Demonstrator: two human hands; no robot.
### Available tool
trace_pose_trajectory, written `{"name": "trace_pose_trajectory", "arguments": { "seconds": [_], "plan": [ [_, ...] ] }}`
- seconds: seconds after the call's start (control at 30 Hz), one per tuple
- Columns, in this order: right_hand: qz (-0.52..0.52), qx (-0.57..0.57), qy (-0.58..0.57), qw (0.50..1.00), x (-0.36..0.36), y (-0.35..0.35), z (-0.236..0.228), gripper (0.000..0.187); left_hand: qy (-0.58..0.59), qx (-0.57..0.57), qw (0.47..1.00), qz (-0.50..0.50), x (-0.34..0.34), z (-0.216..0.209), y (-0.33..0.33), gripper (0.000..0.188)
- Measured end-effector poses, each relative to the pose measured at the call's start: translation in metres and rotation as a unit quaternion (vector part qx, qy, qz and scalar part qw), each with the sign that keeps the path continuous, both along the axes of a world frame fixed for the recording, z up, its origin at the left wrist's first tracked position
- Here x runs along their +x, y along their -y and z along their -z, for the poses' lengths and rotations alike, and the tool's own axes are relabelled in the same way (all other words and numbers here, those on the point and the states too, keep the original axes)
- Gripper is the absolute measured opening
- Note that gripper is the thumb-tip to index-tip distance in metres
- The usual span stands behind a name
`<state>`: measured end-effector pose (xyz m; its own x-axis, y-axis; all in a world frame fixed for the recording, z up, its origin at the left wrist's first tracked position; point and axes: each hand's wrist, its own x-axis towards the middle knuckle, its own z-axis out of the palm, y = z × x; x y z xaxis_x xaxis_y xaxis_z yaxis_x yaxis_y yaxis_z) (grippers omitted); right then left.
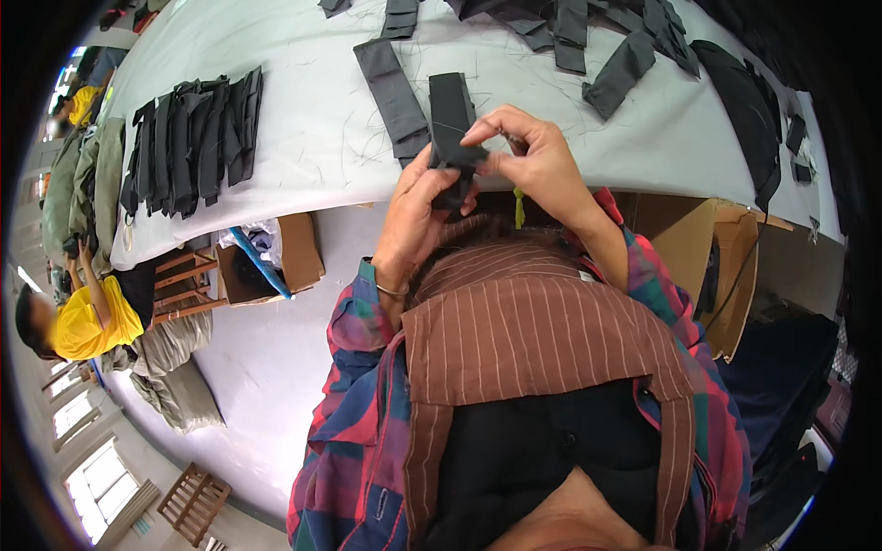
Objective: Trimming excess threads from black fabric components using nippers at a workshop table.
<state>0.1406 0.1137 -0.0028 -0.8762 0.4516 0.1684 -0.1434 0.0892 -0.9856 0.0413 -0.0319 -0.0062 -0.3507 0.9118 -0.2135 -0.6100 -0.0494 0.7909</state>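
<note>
My left hand is closed around a dark grey fabric strip near the table's front edge, its thumb lying over the cloth. From the right, my right hand pinches the strip's side between thumb and finger; the cloth there is slightly blurred. The strip's far end extends away from me, while its near end is partly hidden by my left fingers. Just left of it, another dark strip lies flat on the white-covered table. Loose threads are scattered around the strips.
Several dark strips lie side by side at the left. More pieces are heaped at the far side. A larger black piece lies at the right. Below the table are cardboard boxes. A person in yellow works at far left.
</note>
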Motion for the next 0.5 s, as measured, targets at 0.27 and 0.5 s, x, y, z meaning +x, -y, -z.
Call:
{"name": "trace_pose_trajectory", "arguments": {
  "seconds": [0.27, 0.5],
  "plan": [
    [0.003, 0.185, 0.033, 0.982, 0.015, 0.004, -0.034, 0.025, -0.077, 0.005, 0.994, -0.082, 0.000, -0.003, 0.001, 0.025],
    [0.021, 0.289, -0.006, 0.957, 0.009, 0.013, -0.037, 0.020, -0.058, 0.015, 0.995, -0.085, 0.001, 0.004, -0.002, 0.025]
  ]
}}
